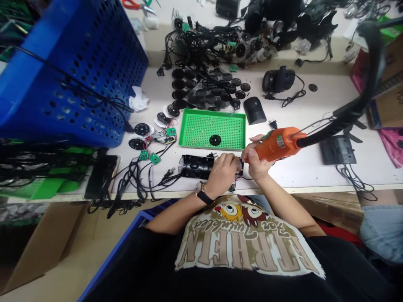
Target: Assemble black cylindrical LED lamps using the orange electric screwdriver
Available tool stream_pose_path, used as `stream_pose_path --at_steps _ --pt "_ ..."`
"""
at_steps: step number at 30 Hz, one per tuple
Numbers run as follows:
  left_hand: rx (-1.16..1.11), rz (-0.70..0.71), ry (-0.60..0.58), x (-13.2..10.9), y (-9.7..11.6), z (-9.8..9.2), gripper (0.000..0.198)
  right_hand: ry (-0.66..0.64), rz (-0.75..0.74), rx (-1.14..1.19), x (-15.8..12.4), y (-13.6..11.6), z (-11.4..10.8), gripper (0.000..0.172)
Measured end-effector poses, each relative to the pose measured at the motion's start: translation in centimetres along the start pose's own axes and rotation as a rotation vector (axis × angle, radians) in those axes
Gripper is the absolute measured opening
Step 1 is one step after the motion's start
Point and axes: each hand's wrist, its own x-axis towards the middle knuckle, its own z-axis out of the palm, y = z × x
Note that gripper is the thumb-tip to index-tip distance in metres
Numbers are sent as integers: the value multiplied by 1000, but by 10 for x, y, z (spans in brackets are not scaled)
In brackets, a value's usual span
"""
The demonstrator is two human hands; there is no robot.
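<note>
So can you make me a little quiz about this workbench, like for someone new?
1. Which hand holds the orange glue gun, left or right?
2. True or false: one black disc lies in the green tray.
3. Fill in the blank: the holed basket on the left of the view is ____.

Key: 1. the right hand; 2. true; 3. blue.

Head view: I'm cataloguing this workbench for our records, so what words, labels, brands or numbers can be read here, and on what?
T-shirt print: upside down, the script seems to read "Twinkles"; the large block letters are too distorted to read surely.
Orange glue gun: its small label is too small to read.
Wristwatch: its dial is too small to read.
</note>
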Motion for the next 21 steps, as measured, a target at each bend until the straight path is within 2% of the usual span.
stream_pose_path --at_steps 2,4,6,8,11,13,16,21 --pt "-29 17 21 -1 2 -4 19 68 -34 62 0 -3 3 46" --pt "-170 -27 136 -5 0 -9 18 90 -53 114 1 -9 6 43" --pt "-450 -149 293 -13 -4 -15 19 89 -51 143 3 -15 6 41" --pt "-846 -334 342 -22 -9 -20 24 99 -48 158 6 -20 5 39" --pt "-1369 -610 218 -32 -12 -23 33 149 -72 167 13 -26 1 37" --pt "-1522 -738 177 -35 -11 -22 35 171 -89 160 17 -28 -1 37" --pt "-1577 -821 165 -35 -6 -20 35 176 -71 144 20 -30 -2 39" --pt "-1549 -815 69 -30 -2 -23 43 158 -38 142 16 -28 -4 36"
